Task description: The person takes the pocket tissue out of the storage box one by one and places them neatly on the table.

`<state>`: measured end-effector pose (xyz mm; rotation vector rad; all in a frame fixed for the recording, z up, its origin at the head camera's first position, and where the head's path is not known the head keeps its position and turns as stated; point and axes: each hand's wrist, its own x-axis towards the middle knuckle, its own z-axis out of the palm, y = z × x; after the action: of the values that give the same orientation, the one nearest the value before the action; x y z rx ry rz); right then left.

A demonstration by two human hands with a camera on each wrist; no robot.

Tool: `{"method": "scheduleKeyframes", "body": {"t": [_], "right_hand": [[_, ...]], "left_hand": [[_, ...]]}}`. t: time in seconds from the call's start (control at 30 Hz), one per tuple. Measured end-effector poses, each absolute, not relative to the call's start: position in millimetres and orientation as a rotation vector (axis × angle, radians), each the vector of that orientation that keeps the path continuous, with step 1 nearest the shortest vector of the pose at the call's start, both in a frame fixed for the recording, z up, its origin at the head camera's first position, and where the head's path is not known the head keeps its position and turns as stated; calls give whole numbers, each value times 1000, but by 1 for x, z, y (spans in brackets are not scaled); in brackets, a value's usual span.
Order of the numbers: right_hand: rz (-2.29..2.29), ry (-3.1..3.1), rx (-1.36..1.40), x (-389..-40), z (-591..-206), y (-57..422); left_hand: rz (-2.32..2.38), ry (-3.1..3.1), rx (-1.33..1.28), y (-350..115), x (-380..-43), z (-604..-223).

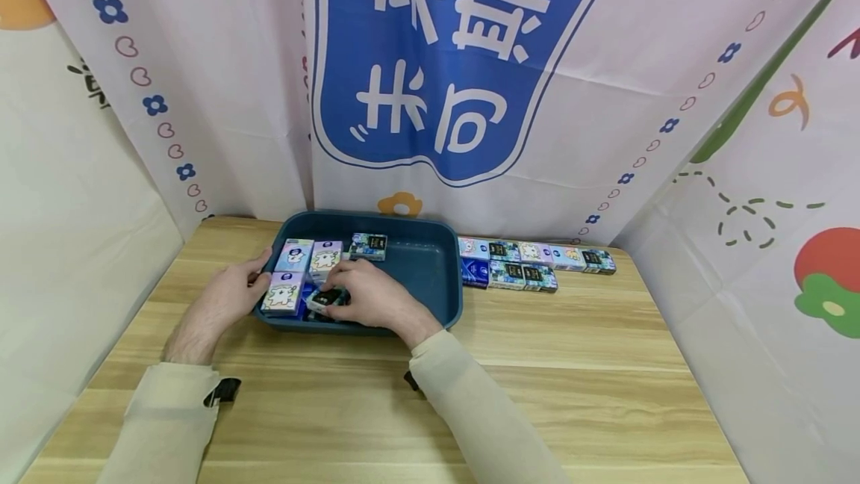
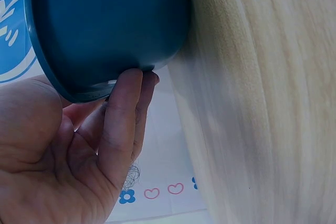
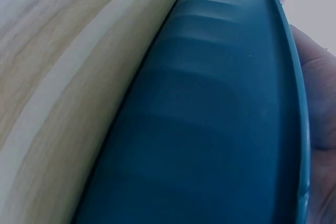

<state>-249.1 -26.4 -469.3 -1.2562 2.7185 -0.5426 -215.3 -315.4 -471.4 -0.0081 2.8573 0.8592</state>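
Note:
A dark blue plastic bin (image 1: 419,278) stands near the back of the wooden table. My left hand (image 1: 222,297) grips its left end; in the left wrist view the fingers (image 2: 122,124) press under the rim of the bin (image 2: 110,24). My right hand (image 1: 376,293) reaches over the front wall and pinches a dark floral tissue pack (image 1: 327,297), tilted, in the bin's front left part. Around it lie pastel cartoon packs (image 1: 282,292) and a blue pack, partly covered. Another dark floral pack (image 1: 369,246) lies near the back wall. The right wrist view shows mostly the bin's outer wall (image 3: 210,108).
Right of the bin, several similar packs (image 1: 534,252) lie in two rows on the table (image 1: 571,372). A printed cloth (image 1: 235,95) hangs behind the table, with more cloth at both sides.

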Motion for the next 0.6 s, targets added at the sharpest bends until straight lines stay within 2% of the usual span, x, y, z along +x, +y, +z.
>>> {"method": "scheduleKeyframes", "body": {"t": [0.23, 0.6], "right_hand": [[-439, 2745, -1278, -248, -473, -33], [-521, 2734, -1368, -250, -474, -30]], "left_hand": [[862, 2861, -15, -315, -215, -471], [875, 2854, -15, -316, -215, -471]]}}
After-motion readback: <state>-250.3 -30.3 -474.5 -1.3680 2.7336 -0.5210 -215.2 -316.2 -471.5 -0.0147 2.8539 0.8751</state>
